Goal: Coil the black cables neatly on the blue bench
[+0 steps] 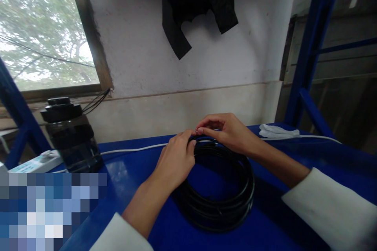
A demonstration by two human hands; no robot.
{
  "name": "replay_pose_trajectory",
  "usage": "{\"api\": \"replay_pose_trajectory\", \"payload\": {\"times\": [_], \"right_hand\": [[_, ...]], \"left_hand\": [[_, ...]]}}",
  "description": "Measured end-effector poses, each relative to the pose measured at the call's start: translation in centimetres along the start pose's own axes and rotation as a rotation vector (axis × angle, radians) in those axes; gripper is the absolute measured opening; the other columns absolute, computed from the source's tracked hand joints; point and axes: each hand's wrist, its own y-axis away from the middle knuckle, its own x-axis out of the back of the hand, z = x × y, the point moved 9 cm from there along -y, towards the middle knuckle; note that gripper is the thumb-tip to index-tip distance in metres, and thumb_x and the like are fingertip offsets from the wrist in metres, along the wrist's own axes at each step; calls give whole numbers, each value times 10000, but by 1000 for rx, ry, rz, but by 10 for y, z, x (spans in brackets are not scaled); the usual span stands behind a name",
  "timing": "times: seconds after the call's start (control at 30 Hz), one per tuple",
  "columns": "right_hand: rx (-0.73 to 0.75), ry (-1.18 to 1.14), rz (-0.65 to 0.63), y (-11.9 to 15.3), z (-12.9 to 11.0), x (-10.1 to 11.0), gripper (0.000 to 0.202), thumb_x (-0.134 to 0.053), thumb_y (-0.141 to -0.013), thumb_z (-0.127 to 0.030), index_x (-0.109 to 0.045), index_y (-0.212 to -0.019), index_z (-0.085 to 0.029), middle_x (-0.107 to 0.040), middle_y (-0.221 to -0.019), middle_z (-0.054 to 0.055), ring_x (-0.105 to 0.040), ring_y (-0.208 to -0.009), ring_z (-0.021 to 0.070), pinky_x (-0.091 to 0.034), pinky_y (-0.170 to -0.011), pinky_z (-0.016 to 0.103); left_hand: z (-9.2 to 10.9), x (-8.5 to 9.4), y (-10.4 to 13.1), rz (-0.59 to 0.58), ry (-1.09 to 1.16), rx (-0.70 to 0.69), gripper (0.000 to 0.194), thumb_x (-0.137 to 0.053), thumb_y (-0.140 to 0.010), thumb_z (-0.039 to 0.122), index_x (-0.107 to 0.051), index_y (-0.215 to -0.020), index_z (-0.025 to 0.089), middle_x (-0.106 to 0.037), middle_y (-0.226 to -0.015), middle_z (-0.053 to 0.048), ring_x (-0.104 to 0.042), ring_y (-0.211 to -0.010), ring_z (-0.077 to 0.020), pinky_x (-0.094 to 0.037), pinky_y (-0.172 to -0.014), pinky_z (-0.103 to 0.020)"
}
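A coil of black cable (pixel 219 213) lies on the blue table (pixel 123 188) in front of me. My left hand (pixel 178 157) is closed round the coil's far left part, thumb on the near side. Close beside it, my right hand (pixel 225 129) is at the coil's far edge, its thumb and fingertips pinched together against my left fingertips. Whatever lies in that pinch is too small to make out. The coil's strands pass under both hands, which hide part of its far side.
A dark water bottle (pixel 75 137) and a white power strip (pixel 44 160) stand at the left. A white cord (pixel 132 150) crosses the table's back. A white cloth item, possibly a glove (pixel 277 131), lies at back right. Blue posts (pixel 309 47) flank the table; a wall rises behind.
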Motion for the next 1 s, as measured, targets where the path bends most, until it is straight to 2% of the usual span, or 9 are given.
{"api": "replay_pose_trajectory", "payload": {"times": [0.13, 0.27, 0.4, 0.57, 0.7, 1.0], "right_hand": [[8, 12, -12, -1, -1, 0, 121, -734, -915, -271, -812, -948, -185, -803, -908, 37, -736, -885, 211, -535, -823, 301], [42, 141, 6, -1, -4, 3, 113, -759, -911, -287, -824, -918, -195, -775, -845, 18, -680, -798, 182, -471, -710, 280], [40, 131, 0, 0, -4, 2, 112, -754, -913, -282, -822, -916, -193, -762, -827, 15, -659, -777, 179, -463, -704, 283], [40, 43, -17, 0, -3, -2, 124, -713, -918, -256, -817, -930, -188, -796, -911, 45, -721, -858, 211, -519, -789, 304], [30, 4, -9, 0, 0, -3, 125, -720, -904, -261, -816, -931, -186, -799, -928, 54, -738, -871, 219, -543, -794, 305], [5, 49, -31, 2, -3, -6, 118, -716, -921, -249, -825, -922, -206, -815, -911, 33, -742, -884, 223, -539, -815, 304]], "left_hand": [[-1, 1, 0, 7, 1, 5, 237, -538, -1015, 210, -664, -1204, 281, -764, -1154, -61, -720, -1083, -255, -537, -942, -372], [-2, 3, 1, 25, 1, 38, 210, -556, -1022, 256, -632, -1212, 305, -768, -1013, -30, -733, -936, -244, -519, -829, -343], [0, 5, 2, 42, 14, 43, 187, -568, -1027, 312, -613, -1208, 315, -763, -1025, -20, -717, -889, -233, -473, -741, -313], [0, 6, 2, 47, 27, 52, 158, -512, -1055, 360, -616, -1164, 314, -751, -970, -8, -705, -868, -220, -462, -736, -303], [-2, 6, 1, 45, 11, 53, 166, -475, -1070, 375, -616, -1132, 313, -732, -888, 6, -700, -813, -208, -460, -722, -293], [-1, 6, 2, 47, -62, 77, 165, -419, -1081, 326, -571, -1111, 268, -746, -929, -29, -730, -836, -224, -483, -740, -311]]}}
